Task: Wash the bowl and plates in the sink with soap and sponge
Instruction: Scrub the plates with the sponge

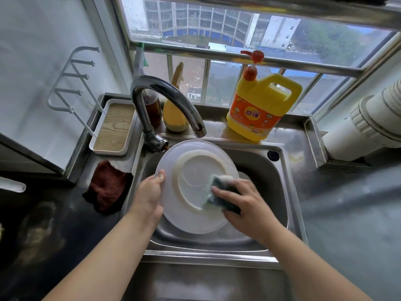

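Right hand (245,205) curled round the soapy sponge (223,192), I scrub the underside of the white plate (191,218) my left hand (149,194) grips tilted over the sink (282,192); next, I judge, comes working round the rim.

You have a white plate (191,205) over the grey steel sink (280,192), its raised foot ring a creamier off-white. The sponge (223,198) on it is dark green with pale foam on its far edge. To your far right stands a yellow soap jug (260,107) with an orange label and red-orange pump. On your left lies a dark maroon cloth (108,187), and beyond it a white tray (112,129) lined with pale wood grain.
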